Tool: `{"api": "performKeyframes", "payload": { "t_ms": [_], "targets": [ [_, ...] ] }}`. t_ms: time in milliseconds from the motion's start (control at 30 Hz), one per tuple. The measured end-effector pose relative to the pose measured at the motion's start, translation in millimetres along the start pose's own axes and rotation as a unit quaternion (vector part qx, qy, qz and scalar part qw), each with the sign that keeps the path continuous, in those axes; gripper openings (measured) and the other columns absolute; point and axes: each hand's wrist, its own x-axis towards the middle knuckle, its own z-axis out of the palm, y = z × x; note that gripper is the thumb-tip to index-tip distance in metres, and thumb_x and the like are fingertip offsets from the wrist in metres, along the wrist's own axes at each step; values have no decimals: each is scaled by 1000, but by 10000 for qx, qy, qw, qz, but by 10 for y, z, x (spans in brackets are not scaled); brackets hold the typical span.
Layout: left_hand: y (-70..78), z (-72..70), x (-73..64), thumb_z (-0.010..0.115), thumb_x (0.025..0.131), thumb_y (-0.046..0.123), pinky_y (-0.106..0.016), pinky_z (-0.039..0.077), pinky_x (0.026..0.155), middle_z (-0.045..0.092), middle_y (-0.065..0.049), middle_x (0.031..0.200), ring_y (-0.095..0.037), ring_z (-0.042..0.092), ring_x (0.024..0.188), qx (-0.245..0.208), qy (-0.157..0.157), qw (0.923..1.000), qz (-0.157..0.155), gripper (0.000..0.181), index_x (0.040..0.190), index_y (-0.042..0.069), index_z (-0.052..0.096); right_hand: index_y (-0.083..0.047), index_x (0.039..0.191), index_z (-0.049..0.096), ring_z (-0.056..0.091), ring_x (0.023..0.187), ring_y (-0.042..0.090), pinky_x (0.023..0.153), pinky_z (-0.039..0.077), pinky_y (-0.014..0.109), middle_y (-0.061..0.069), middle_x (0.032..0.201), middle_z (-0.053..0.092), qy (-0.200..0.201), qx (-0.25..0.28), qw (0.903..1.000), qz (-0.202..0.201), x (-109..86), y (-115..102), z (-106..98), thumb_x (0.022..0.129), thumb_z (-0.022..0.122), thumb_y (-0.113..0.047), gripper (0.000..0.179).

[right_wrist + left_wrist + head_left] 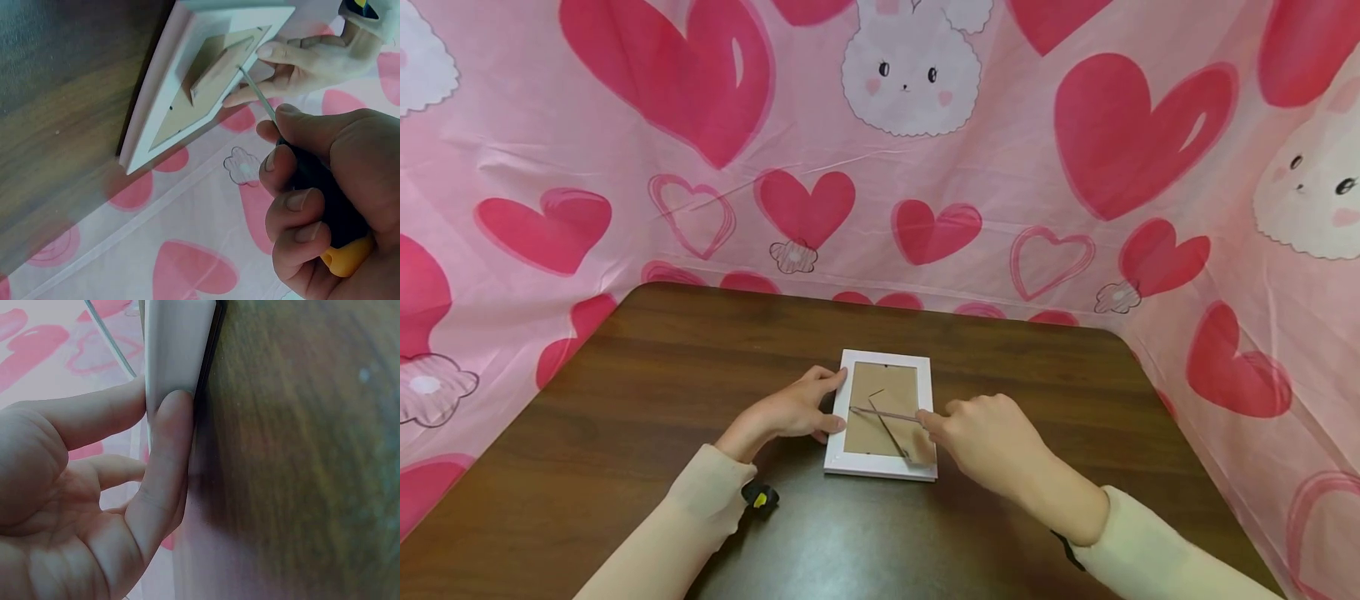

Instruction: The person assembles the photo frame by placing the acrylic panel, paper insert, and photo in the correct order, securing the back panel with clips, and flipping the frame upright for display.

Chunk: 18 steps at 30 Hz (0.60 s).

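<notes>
Head view: a white picture frame (865, 463) lies back up on a brown desk (700, 358), its long axis running near to far between two hands. The left hand (797, 408) has its fingers around the frame's left long edge. The right hand (988, 442), to the right, has its fingers curled tightly round the dark and yellow handle (331, 200) of a screwdriver (887, 414). Its thin shaft points left, across the short way of the tan backing (895, 383) and over a slanting strut (222, 70). The tip reaches the backing's left side, nearer the left hand's fingers than the right's; whether it touches, I cannot tell.
</notes>
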Motion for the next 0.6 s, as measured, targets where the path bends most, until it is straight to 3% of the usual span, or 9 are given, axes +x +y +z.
{"api": "performKeyframes", "payload": {
  "t_ms": [233,400,600],
  "targets": [
    [-3,2,0,78,94,-1,-36,66,73,32,-21,155,-26,62,103,31,-5,10000,-17,89,167,5,27,-25,106,79,45,44,17,38,38,30,-4,58,50,72,-208,9998,26,-65,-93,15,78,86,-8,33],
    [-6,-2,-3,78,95,0,-36,66,73,31,-21,156,-27,62,104,40,-10,10000,-22,89,168,6,27,-24,104,76,43,44,15,37,35,28,-3,58,48,7,-291,9996,30,-91,-133,28,74,78,5,42],
    [-2,1,2,78,95,1,-36,66,74,31,-20,157,-28,61,106,51,-4,10000,-53,89,168,6,27,-23,108,78,45,46,17,39,42,30,-1,62,53,18,-444,9990,-11,-98,-173,10,75,82,0,40]
  ]
}}
